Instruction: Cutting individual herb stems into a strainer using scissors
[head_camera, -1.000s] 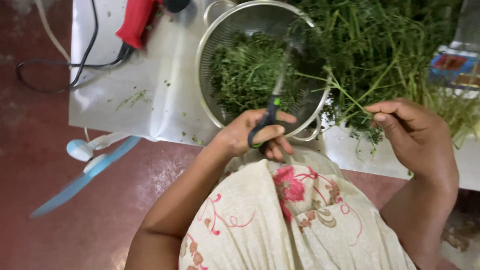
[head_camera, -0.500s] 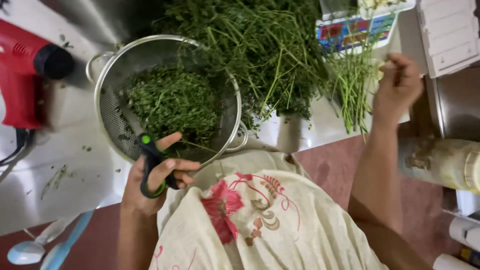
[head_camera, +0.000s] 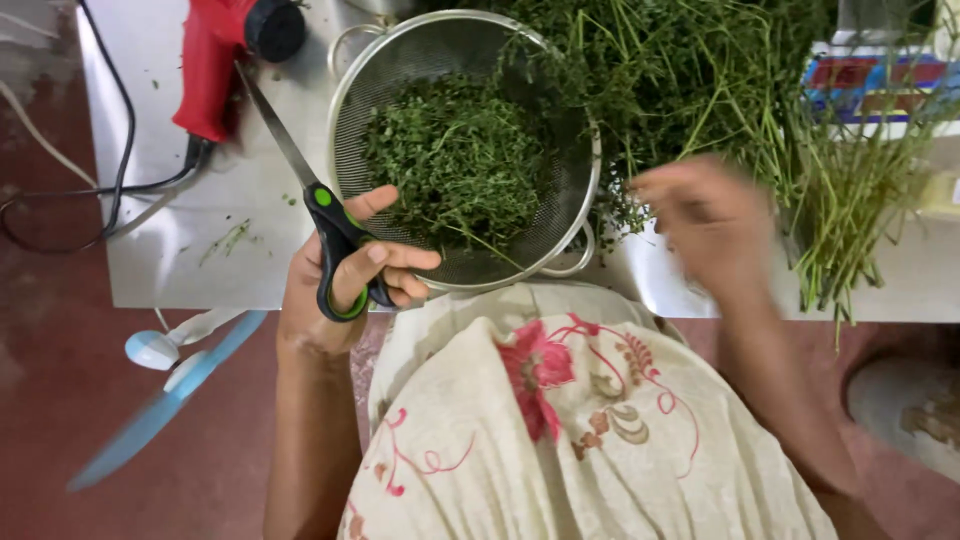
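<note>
Scissors (head_camera: 325, 235), black-and-green handled, sit in the left hand (head_camera: 335, 280), grip pinching the handles, blades shut and pointing to 11 o'clock over the steel worktop (head_camera: 200, 250). At 3 o'clock stands a mesh colander (head_camera: 560, 215) of chopped herbs (head_camera: 455, 165). The right hand (head_camera: 715, 225) is blurred beside the uncut stems (head_camera: 840, 210); its grip cannot be told.

this looks like a kitchen where food is made ready. a shiny metal table (head_camera: 200, 250) stands on a dark red floor (head_camera: 60, 400). on the table sits a round metal strainer (head_camera: 400, 70) full of small cut green leaves (head_camera: 455, 160). just beside it lies a big heap of green herbs with long stems (head_camera: 700, 70). a red tool with a black cord (head_camera: 215, 65) rests on the table too. a person in a flowery cloth (head_camera: 560, 420) sits close to the table.
</note>
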